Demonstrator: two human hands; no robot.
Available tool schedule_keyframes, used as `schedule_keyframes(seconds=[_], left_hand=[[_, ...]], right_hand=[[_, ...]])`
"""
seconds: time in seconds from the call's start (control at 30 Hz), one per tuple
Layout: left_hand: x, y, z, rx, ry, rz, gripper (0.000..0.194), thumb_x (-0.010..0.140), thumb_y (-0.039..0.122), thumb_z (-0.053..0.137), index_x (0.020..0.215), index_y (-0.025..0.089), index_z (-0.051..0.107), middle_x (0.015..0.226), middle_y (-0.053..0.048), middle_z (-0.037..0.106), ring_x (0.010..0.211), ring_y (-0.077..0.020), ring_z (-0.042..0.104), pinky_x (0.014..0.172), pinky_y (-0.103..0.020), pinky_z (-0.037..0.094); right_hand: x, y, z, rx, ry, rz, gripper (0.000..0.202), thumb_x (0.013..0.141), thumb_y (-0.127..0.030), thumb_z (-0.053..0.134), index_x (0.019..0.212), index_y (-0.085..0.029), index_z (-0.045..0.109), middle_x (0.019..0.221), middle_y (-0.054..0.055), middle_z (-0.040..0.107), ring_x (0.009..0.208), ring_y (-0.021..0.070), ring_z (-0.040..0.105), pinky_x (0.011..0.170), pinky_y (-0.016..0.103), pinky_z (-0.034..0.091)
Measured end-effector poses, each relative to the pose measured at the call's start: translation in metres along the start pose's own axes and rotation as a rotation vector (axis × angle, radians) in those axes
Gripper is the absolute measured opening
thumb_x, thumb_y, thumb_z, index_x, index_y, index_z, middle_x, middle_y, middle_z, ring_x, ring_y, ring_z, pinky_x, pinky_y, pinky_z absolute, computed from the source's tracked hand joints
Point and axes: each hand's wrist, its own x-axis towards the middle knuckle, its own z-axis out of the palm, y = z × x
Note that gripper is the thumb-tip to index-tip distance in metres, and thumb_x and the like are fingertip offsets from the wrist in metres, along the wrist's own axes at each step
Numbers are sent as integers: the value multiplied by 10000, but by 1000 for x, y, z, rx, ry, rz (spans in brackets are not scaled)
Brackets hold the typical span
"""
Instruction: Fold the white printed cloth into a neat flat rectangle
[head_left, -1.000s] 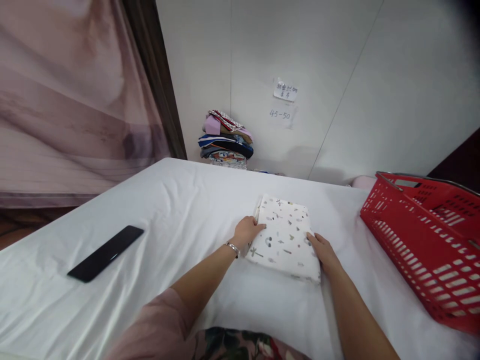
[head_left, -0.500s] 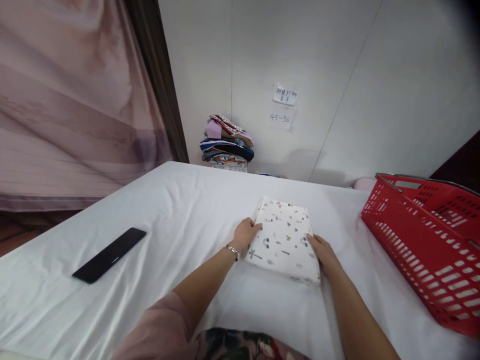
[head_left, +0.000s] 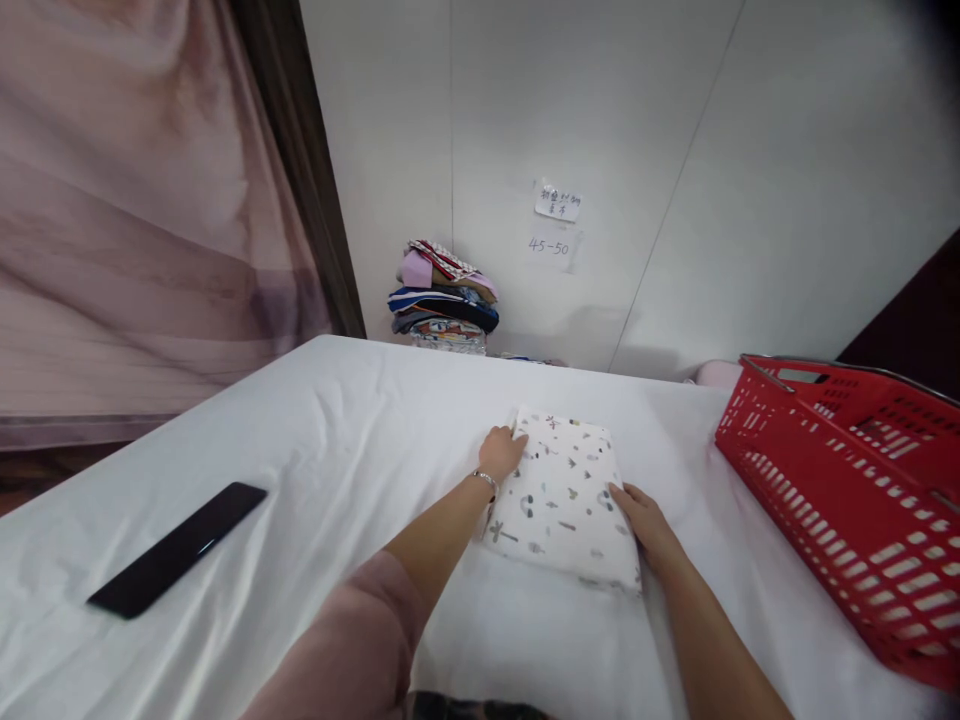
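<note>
A white cloth [head_left: 562, 500] with small printed figures lies folded into a rough rectangle on the white-covered table. My left hand [head_left: 502, 453] grips its left edge near the far corner, thumb on top and the other fingers partly hidden at the edge. On the opposite side, my right hand [head_left: 646, 520] holds the right edge around its middle, with the thumb over the print and the fingers at the side. A bracelet is on my left wrist.
A red perforated basket [head_left: 832, 490] stands at the right. A black flat object [head_left: 180, 548] lies on the white sheet [head_left: 315, 430] at the left. Folded clothes [head_left: 444, 300] are stacked by the wall beyond the far edge. A pink curtain [head_left: 150, 200] hangs at left.
My left hand has slid a little farther along the cloth's left edge toward the far corner. My right hand keeps its place on the right edge. The view has shifted slightly.
</note>
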Motion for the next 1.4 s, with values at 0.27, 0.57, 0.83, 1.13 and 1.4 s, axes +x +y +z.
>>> schedule_keyframes(seconds=[0.27, 0.57, 0.83, 1.13, 1.4], left_hand=[[10, -9, 3, 31, -30, -16, 344, 823, 432, 425, 916, 162, 617, 1068, -134, 625, 979, -234, 585, 754, -286, 413], [25, 3, 7, 81, 7, -22, 437, 889, 413, 296, 1044, 120, 582, 1141, -177, 579, 1056, -262, 546, 827, -324, 399], [27, 1, 6, 110, -21, -65, 469, 887, 424, 305, 1102, 102, 571, 1177, -182, 562, 1075, -262, 538, 845, -320, 391], [43, 10, 11, 133, -12, -90, 491, 905, 412, 254, 1124, 101, 564, 1176, -186, 562, 1060, -273, 547, 842, -358, 409], [37, 2, 12, 169, 47, -58, 474, 903, 403, 254, 1091, 108, 573, 1125, -173, 576, 1015, -263, 568, 827, -365, 432]], right_hand=[[-5, -10, 6, 42, 8, 16, 418, 689, -417, 673, 1015, -160, 625, 954, 85, 703, 822, 218, 665, 678, 285, 528], [-1, -5, 6, -6, 24, -13, 441, 709, -489, 628, 1004, -161, 639, 984, 73, 695, 824, 199, 654, 703, 272, 510], [-1, -5, 5, -19, 8, -22, 427, 719, -496, 621, 983, -161, 641, 952, 75, 703, 831, 205, 654, 690, 264, 511], [0, -3, 7, -41, 9, -31, 411, 729, -469, 617, 996, -157, 629, 952, 79, 701, 810, 207, 659, 685, 275, 515], [0, -7, 2, -133, -43, -19, 482, 739, -492, 582, 1081, -153, 596, 1000, 94, 679, 897, 230, 639, 767, 311, 499]])
